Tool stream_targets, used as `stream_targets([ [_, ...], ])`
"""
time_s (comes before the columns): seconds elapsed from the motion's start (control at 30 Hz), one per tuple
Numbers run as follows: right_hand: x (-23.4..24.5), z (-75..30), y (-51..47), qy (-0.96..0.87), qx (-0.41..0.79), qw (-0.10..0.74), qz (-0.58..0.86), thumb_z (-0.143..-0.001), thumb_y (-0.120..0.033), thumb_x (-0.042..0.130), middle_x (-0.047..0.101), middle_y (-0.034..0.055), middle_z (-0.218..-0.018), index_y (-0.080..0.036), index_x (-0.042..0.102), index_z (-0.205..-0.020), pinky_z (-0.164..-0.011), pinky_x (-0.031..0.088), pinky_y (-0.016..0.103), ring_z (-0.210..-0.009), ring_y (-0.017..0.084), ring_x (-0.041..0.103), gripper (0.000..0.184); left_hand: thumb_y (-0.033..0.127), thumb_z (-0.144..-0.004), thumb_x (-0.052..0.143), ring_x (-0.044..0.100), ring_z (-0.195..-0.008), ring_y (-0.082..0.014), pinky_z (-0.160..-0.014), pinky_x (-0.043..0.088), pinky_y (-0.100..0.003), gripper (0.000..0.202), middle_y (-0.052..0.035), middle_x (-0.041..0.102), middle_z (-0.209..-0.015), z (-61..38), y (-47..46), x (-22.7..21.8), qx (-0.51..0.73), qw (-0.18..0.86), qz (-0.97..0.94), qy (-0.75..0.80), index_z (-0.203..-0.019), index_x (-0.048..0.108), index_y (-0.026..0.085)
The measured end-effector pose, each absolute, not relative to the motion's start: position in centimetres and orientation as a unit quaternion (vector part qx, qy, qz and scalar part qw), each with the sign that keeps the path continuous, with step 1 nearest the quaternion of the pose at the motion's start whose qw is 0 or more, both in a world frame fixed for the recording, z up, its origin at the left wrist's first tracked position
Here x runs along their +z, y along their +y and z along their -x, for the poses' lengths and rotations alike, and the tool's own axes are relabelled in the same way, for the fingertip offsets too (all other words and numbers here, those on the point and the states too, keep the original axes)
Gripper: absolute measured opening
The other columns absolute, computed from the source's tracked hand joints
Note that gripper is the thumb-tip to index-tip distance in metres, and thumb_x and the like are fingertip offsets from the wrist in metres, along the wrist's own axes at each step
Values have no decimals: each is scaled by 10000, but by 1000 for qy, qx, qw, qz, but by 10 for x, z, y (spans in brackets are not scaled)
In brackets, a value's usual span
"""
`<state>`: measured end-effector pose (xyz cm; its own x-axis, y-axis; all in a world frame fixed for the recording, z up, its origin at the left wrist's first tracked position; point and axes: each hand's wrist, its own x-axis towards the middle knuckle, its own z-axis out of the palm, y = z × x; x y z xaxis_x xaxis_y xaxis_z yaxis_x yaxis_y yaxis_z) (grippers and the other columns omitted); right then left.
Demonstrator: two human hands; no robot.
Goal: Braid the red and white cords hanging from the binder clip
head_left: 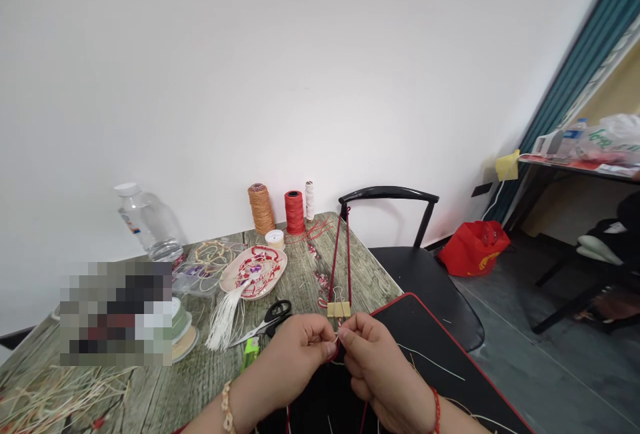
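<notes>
My left hand [295,361] and my right hand [373,361] meet above a black mat with a red border [425,327], their fingertips pinching a thin pale cord [336,339] together. Just beyond them, a gold binder clip [339,309] grips doubled dark red cords [340,254], which run up to the back of a black chair [389,193]. Black-handled scissors [267,324] lie near my left hand, and a green lighter [251,353] sits close to my left wrist. What my fingers pinch is partly hidden.
A weathered wood-grain table [345,257] holds a plate with a red-and-white woven piece and tassel [255,273], spools of orange, red and white cord [295,213], and a plastic bottle [150,222]. Loose straw-coloured strands lie front left. A blurred patch covers the left.
</notes>
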<state>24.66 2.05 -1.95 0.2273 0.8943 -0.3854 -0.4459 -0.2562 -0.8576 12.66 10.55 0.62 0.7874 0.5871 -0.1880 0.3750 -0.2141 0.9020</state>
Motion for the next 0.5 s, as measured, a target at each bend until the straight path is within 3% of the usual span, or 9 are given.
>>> stream_targets([
  [0.1, -18, -246, 21, -208, 580, 570, 544, -799, -341, 542, 251, -155, -403, -244, 380, -793, -358, 35, 212, -363, 40, 107, 189, 255, -735, 497, 366, -585, -125, -569, 286, -246, 90, 68, 415, -582, -127, 105, 6, 107, 543, -771, 314, -664, 490, 200],
  [0.2, -18, -245, 22, -202, 577, 567, 552, -805, -333, 530, 244, -158, -389, -246, 370, -789, -358, 31, 214, -362, 44, 99, 183, 253, -799, 466, 444, -656, -150, -628, 337, -262, 114, 43, 476, -660, -126, 101, 5, 116, 475, -806, 334, -698, 498, 210],
  [0.3, -20, -245, 22, -196, 575, 574, 549, -783, -373, 559, 241, -158, -390, -246, 368, -783, -359, 35, 210, -362, 42, 111, 229, 203, -817, 451, 508, -881, -199, -808, 383, -325, 129, -25, 544, -905, -124, 93, 9, 167, 382, -836, 356, -712, 525, 205],
  [0.37, -23, -245, 22, -195, 573, 579, 546, -758, -413, 580, 250, -157, -392, -243, 370, -772, -360, 43, 204, -359, 39, 127, 271, 171, -817, 445, 471, -1040, -235, -923, 350, -378, 148, -58, 531, -1064, -122, 88, 16, 199, 337, -848, 357, -698, 527, 198],
  [0.5, -25, -248, 22, -207, 566, 592, 536, -713, -418, 613, 336, -136, -416, -233, 385, -744, -354, 74, 199, -342, 31, 191, 295, 186, -852, 431, 477, -1019, -262, -885, 364, -422, 184, -67, 584, -1026, -121, 80, 34, 167, 287, -891, 310, -709, 546, 207],
])
